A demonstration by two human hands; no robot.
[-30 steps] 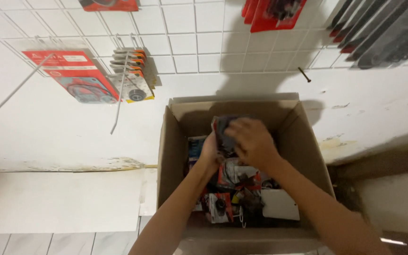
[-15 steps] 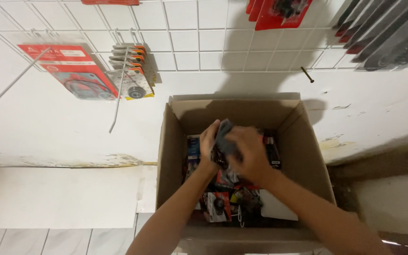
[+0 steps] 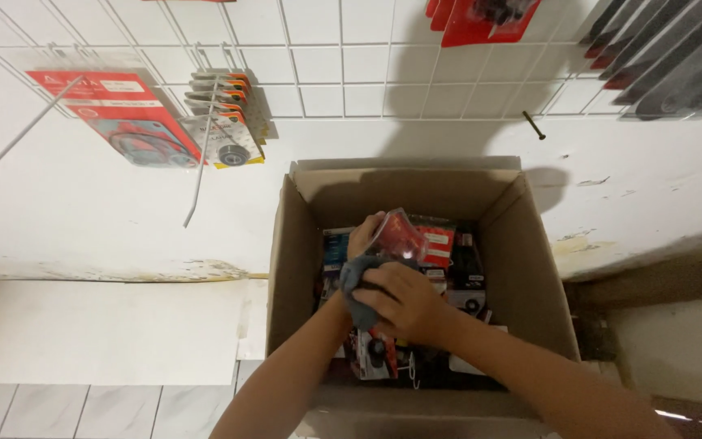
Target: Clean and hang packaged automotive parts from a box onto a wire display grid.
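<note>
Hands meet over the open brown cardboard box (image 3: 302, 268), which stands against the far white wall so I can lean straight over it. My left hand (image 3: 365, 234) closes its fingers on a small clear-fronted red blister pack (image 3: 398, 236), tilting it up above the packs below so its face is in reach. My right hand (image 3: 404, 301) is bunched tight round a grey cloth (image 3: 354, 280), pressed to the pack's near edge, seemingly for wiping. More packaged small parts (image 3: 383, 358) fill the box. On the white wire grid (image 3: 327, 57) to the left hangs a red flat packet (image 3: 123, 118).
</note>
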